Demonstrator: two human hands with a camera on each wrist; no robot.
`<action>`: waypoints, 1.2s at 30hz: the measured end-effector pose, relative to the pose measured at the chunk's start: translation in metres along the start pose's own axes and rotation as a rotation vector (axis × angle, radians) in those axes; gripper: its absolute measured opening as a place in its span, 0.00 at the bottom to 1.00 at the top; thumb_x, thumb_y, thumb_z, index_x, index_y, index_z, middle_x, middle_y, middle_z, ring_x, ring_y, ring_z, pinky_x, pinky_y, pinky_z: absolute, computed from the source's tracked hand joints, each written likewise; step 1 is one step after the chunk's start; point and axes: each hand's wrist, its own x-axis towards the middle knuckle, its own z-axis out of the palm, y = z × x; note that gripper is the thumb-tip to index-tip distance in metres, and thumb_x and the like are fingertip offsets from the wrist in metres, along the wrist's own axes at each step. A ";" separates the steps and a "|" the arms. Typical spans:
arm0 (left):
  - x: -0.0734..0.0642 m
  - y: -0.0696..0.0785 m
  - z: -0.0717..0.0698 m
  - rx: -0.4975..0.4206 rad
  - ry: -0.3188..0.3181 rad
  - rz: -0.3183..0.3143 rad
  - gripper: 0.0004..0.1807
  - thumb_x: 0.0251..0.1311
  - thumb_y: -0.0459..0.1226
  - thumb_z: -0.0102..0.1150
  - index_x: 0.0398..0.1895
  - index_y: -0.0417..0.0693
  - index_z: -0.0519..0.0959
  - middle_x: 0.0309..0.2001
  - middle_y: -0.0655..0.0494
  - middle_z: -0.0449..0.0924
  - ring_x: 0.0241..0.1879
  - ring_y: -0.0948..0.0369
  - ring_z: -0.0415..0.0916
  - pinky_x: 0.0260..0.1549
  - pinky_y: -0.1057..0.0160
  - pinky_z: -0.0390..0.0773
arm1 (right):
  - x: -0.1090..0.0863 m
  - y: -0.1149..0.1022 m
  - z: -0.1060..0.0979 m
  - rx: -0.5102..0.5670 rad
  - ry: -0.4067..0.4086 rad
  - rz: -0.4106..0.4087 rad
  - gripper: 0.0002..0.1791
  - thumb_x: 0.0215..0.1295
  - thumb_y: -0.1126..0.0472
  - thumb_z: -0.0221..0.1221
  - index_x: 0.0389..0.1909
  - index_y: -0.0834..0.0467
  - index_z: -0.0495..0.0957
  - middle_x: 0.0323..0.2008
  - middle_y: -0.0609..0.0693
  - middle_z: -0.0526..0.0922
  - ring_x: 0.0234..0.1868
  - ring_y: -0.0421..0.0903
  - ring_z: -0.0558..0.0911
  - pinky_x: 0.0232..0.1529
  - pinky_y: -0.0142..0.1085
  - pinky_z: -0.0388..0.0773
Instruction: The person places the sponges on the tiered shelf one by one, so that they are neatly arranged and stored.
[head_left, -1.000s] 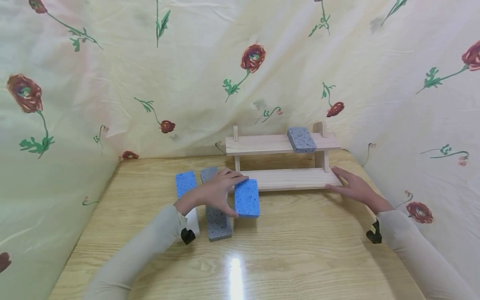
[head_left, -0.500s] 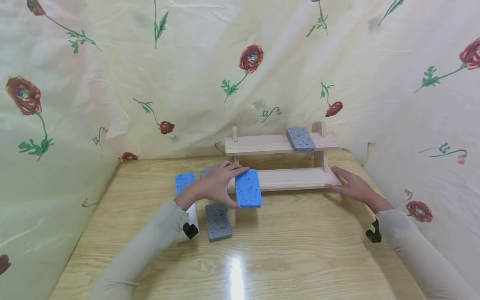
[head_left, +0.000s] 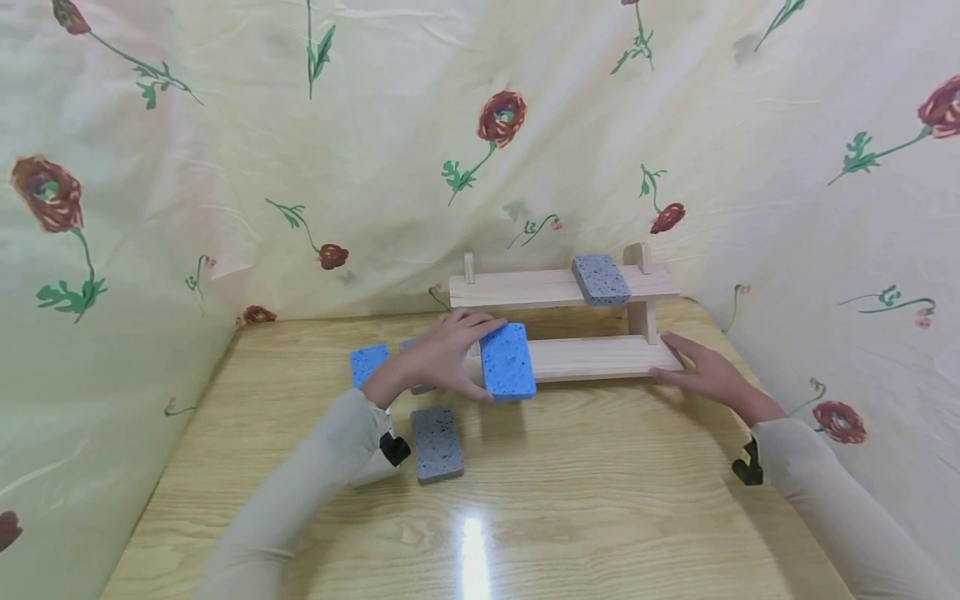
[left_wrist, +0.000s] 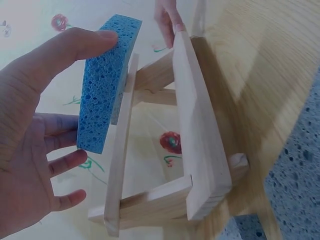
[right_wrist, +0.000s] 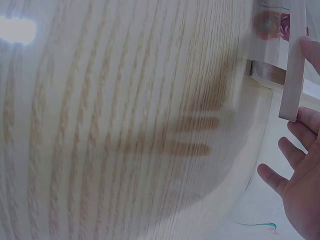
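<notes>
My left hand pinches a blue sponge between thumb and fingers. It is raised in front of the lower board of a two-tier wooden shelf. In the left wrist view the blue sponge is tilted and apart from the boards, with the thumb on one face. At the shelf's right end, my right hand grips the lower board, thumb at the front edge and a finger at the back. The right wrist view has the board end between thumb and fingers. A grey sponge lies on the upper board.
Left of the shelf, a grey sponge lies on the wooden table. Another grey one is mostly hidden behind my left hand. Farther left are a blue sponge and a white piece, partly covered by my sleeve. Flowered cloth hangs behind.
My left hand has lifted the blue sponge and carried it farther away and slightly right, toward the shelf. My right hand has stayed on the shelf end.
</notes>
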 end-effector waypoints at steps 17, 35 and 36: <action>0.031 0.001 -0.008 -0.001 0.034 -0.032 0.62 0.44 0.61 0.77 0.81 0.51 0.56 0.76 0.53 0.62 0.67 0.52 0.59 0.66 0.44 0.64 | 0.000 -0.002 -0.001 0.009 -0.003 0.002 0.53 0.66 0.39 0.63 0.78 0.69 0.53 0.77 0.72 0.54 0.76 0.75 0.54 0.72 0.68 0.52; 0.057 -0.003 -0.015 -0.006 0.114 -0.132 0.63 0.44 0.61 0.75 0.82 0.54 0.54 0.78 0.53 0.59 0.72 0.49 0.57 0.70 0.41 0.60 | 0.000 -0.001 0.001 0.020 -0.017 0.032 0.55 0.66 0.36 0.62 0.79 0.67 0.51 0.78 0.71 0.52 0.76 0.74 0.53 0.72 0.69 0.51; 0.058 -0.004 -0.015 -0.006 0.119 -0.133 0.63 0.44 0.61 0.75 0.82 0.53 0.54 0.78 0.52 0.59 0.72 0.49 0.56 0.70 0.41 0.60 | 0.000 -0.001 0.001 0.020 -0.015 0.032 0.55 0.66 0.36 0.63 0.79 0.67 0.51 0.78 0.70 0.53 0.76 0.74 0.53 0.72 0.69 0.51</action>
